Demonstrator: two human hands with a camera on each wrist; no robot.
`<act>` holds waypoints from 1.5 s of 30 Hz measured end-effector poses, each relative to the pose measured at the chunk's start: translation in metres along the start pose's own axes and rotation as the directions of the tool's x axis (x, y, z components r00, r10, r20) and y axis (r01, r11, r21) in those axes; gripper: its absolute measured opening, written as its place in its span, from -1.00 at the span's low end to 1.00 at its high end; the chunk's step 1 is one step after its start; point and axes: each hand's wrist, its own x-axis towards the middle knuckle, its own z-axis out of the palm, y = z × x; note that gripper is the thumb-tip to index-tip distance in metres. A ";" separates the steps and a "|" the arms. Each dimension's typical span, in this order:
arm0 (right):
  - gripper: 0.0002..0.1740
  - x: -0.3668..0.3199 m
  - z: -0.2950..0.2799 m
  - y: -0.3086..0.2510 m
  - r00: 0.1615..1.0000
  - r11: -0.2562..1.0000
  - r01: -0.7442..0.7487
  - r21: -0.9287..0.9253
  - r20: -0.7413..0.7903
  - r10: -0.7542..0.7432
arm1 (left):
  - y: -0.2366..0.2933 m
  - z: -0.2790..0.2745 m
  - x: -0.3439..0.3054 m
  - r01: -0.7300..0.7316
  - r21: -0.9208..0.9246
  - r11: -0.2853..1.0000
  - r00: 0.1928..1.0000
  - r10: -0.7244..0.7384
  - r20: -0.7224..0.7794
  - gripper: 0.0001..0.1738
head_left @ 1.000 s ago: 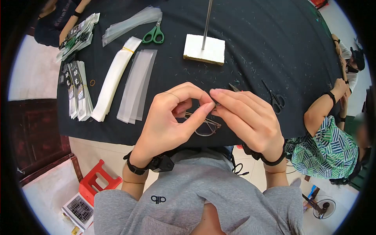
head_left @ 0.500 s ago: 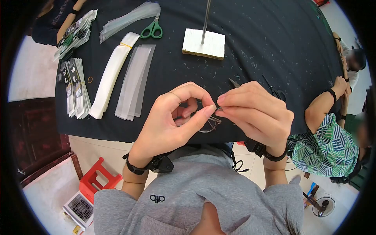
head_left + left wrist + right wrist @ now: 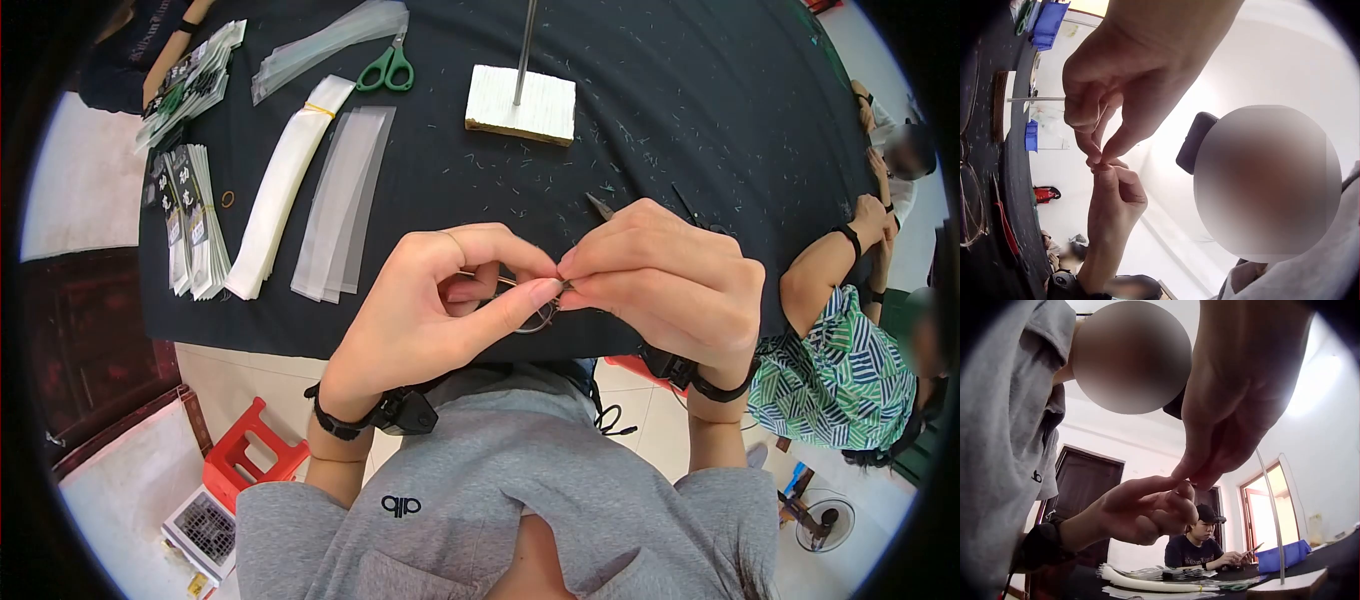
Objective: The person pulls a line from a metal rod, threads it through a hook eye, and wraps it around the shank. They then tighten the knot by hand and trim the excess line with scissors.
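Note:
Both hands meet fingertip to fingertip above the near edge of the dark table. The left hand (image 3: 440, 310) pinches a tiny dark thing (image 3: 566, 287) between thumb and index finger. From the other side the right hand (image 3: 670, 285) pinches at the same spot. What the thing is cannot be made out; fingertips cover most of it. Eyeglasses (image 3: 540, 318) lie on the cloth below, partly hidden by the left hand. In the left wrist view, the left hand (image 3: 1129, 81) is above the right hand (image 3: 1113, 219). The right wrist view shows the fingertips touching.
Clear sleeves (image 3: 345, 205), a banded white bundle (image 3: 290, 190), labelled packets (image 3: 205, 225) and green scissors (image 3: 387, 70) lie at left. A metal rod stands in a white block (image 3: 520, 103) at the back. Pointed tool tips (image 3: 600, 206) show beyond the right hand. Other people sit around the table.
The right hand has shifted right and turned, its fingers now more bent, with its fingertips still near the left ones. Both meet slightly lower and further right, and the tabletop sits slightly higher in view.

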 end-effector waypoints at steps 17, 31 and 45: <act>-0.60 -0.003 0.001 0.000 0.945 0.968 -0.251 0.029 -0.208 0.252 | -0.007 0.017 0.002 -0.214 0.057 0.975 0.917 0.220 -0.333 -0.88; -0.70 -0.018 0.033 -0.001 0.881 0.943 -0.290 0.166 -0.339 0.331 | -0.014 0.032 0.001 -0.353 0.357 0.865 0.771 0.485 -0.414 -0.75; -0.74 -0.022 0.041 -0.006 0.884 0.924 -0.310 0.223 -0.291 0.367 | -0.024 0.035 -0.002 -0.391 0.393 0.832 0.743 0.538 -0.399 -0.74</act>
